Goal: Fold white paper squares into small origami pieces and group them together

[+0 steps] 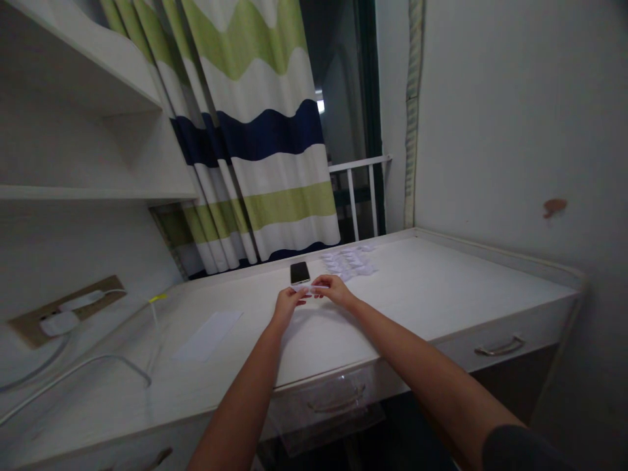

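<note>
Between my two hands is a small folded piece of white paper [305, 288], held just above the desk. My left hand [289, 303] pinches its left end, fingers closed. At the other end my right hand [332, 289] grips it between thumb and fingers. My fingertips cover part of the paper, so its exact shape is hard to make out. Just beyond the hands lies a dark phone [299, 272]. Several small white folded paper pieces [350, 261] are laid out in rows behind my right hand. Flat sheets of white paper [209, 335] rest to the left.
The white desk [417, 294] has a raised rim at the back and drawers with metal handles [499, 347] in front. A white cable [108, 358] and plugs in a power socket [59, 322] are at the left. A striped curtain [275, 150] hangs behind; shelves [88, 193] overhang the left.
</note>
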`<state>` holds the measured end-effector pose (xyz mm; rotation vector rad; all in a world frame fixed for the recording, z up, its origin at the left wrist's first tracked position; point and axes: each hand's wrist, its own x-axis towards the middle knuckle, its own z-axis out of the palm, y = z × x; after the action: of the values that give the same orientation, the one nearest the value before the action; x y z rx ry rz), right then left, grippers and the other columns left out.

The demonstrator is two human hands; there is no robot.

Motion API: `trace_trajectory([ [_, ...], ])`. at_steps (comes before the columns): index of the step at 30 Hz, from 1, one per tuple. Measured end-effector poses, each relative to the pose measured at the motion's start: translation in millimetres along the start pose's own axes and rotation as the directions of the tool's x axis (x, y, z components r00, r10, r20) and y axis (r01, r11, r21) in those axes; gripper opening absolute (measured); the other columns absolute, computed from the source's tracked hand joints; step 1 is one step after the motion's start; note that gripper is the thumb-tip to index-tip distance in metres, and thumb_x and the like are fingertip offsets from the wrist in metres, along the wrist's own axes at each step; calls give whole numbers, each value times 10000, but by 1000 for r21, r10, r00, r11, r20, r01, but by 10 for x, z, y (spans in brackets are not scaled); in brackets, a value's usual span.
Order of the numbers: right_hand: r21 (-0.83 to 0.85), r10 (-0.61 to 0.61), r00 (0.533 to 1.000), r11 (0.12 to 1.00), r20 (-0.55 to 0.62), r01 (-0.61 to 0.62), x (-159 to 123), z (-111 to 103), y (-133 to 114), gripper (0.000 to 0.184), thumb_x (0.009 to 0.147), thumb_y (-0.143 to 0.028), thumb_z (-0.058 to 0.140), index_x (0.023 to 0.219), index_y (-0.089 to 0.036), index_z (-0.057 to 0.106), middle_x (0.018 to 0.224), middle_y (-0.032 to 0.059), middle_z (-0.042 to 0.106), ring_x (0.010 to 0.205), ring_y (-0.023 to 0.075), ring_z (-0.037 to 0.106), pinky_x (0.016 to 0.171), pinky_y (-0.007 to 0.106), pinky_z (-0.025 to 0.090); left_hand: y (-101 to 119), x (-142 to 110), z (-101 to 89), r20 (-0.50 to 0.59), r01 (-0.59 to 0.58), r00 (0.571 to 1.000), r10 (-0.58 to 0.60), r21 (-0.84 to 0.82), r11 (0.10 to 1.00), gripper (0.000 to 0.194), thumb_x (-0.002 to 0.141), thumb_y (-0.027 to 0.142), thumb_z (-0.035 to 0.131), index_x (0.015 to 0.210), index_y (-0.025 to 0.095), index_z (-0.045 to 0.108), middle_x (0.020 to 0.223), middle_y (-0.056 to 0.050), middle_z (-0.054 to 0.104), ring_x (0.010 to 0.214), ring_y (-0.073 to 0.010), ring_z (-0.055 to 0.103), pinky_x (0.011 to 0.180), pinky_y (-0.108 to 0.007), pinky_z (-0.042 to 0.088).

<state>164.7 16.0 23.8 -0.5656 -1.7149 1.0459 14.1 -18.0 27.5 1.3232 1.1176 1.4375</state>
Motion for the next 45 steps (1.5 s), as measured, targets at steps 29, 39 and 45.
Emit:
trace_trajectory([
  [29,20,23,999,1000,-29,-22,-5,-10,-36,307,592,-408,636,689,-131,545,566,-9,584,434,95,554,430,207,432,-36,13,-2,13,19,1000,-18,-80,997,404,619,503,609,719,113,568,584,-63,636,583,-180,632,526,-244,445],
  [39,-59,-9,996,998,-85,4,16,-16,6,263,621,-379,615,679,-131,551,577,-4,576,449,98,552,421,203,409,-22,-17,17,62,96,994,-88,-142,985,385,690,486,555,840,132,571,777,-86,657,581,-142,616,522,-239,450],
  [45,-82,-46,996,996,-79,39,23,-12,37,262,619,-379,624,676,-129,566,617,7,581,507,101,554,519,240,449,-27,-35,11,76,88,994,-83,-63,994,320,622,406,651,782,140,574,837,-97,651,669,-150,612,583,-249,450],
])
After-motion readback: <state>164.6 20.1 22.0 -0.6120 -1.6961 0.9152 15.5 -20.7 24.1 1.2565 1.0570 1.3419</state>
